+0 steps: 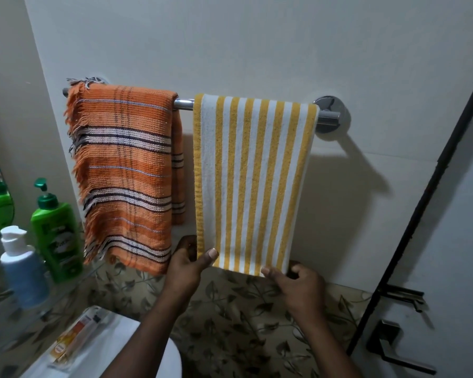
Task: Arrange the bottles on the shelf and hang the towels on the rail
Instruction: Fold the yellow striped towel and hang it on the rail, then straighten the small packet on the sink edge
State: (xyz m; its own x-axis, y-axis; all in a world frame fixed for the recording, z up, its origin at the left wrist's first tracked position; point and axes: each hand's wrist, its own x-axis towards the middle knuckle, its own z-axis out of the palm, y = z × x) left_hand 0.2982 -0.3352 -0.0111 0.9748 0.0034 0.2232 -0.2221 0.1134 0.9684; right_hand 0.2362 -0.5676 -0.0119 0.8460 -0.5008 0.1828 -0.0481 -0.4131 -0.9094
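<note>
Yellow-and-white striped towel (253, 181) hangs over the chrome rail (184, 103), just beside the orange towel (123, 170) on the same bar. The left hand (187, 264) pinches its lower left corner, thumb in front; the right hand (295, 285) pinches the lower right corner. Off to the left, a green pump bottle (56, 233) and a blue bottle (22, 271) stand upright on the glass shelf (66, 293).

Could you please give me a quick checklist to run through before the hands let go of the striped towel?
1. Yellow-and-white striped terry towel draped over chrome rail: ok.
2. Left hand and right hand pinch its bottom corners: ok.
3. Front and back halves even: cannot tell, back hidden.
4. Gap to orange woven fringed towel: ok.
5. Green pump bottle and blue white-capped bottle standing upright: ok.
</note>
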